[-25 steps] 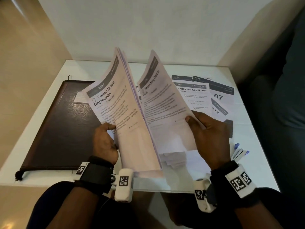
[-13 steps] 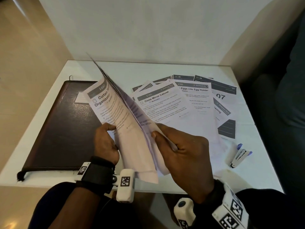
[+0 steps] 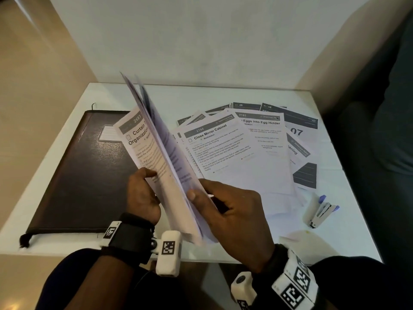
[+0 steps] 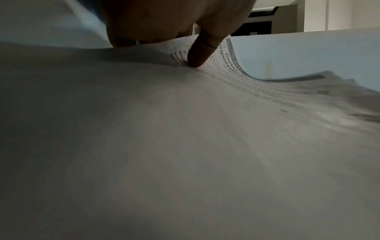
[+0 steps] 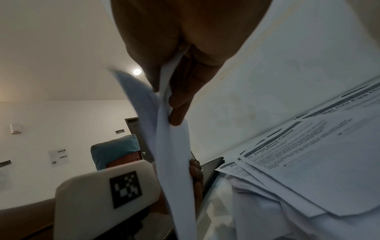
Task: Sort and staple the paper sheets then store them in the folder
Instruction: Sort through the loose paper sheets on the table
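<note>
On the white worktop [image 3: 223,95] lies a closed dark folder [image 3: 73,175], loose printed sheets [image 3: 257,153] fanned beside it. Above them, the left hand [image 3: 143,195] and right hand [image 3: 232,211] both grip an upright sheaf of papers [image 3: 169,166]. A stapler [image 3: 321,212] lies at the right.

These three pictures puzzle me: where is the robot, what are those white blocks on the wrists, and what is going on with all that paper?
There is no robot: a person works with bare hands. The white blocks are wrist cameras; the wide picture comes from a head camera, the two close ones from the wrists. The left hand and right hand both grip a bundle of printed sheets, held up on edge. On the white table lie a dark closed folder at left, loose sheets fanned out in the middle, and a small stapler at right.
</note>
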`<state>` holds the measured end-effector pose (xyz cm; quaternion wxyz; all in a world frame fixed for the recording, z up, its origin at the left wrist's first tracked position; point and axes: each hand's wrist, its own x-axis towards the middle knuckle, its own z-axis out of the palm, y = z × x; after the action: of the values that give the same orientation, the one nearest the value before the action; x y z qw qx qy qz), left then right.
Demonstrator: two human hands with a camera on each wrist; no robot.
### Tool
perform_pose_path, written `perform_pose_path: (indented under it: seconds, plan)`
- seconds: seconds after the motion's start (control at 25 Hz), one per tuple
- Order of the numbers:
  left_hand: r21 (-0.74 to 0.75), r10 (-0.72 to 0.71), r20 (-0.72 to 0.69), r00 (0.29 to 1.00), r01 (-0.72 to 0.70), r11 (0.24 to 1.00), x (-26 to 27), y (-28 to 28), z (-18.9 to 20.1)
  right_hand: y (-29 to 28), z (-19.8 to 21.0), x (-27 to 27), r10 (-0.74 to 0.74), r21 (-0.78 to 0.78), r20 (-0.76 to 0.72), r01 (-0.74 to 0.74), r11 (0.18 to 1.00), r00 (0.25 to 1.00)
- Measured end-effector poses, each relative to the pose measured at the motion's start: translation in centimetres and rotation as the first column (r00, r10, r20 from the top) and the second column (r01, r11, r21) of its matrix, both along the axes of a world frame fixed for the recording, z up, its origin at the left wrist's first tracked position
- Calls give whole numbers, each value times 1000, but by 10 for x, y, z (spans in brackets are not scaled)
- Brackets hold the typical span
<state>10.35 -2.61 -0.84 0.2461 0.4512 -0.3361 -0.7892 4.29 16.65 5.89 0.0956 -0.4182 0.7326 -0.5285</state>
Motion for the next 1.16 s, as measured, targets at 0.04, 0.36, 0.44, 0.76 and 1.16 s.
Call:
perform_pose_path:
  seconds: [0.04,0.36,0.44,0.76,1.16]
  plan:
    - [9,2,-11,1000,-2,1000,2,-2,-1,1,6,-2,18,-25,58,-17,1000,998]
    - [85,37,-105,994,-28,996,2,-5,-4,22,-40,-133,-433,337,63,389,857,899]
    - [107,28,-126,992,-15,994,3,-7,-6,31,-67,-164,-454,553,-31,394,734,890]
    - [117,14,-115,993,-1,993,6,-7,-4,22,-93,-160,-409,716,-159,390,580,899]
    - [164,23,-127,992,-2,986,6,-8,-1,22,-78,-157,-487,567,-102,453,688,867]
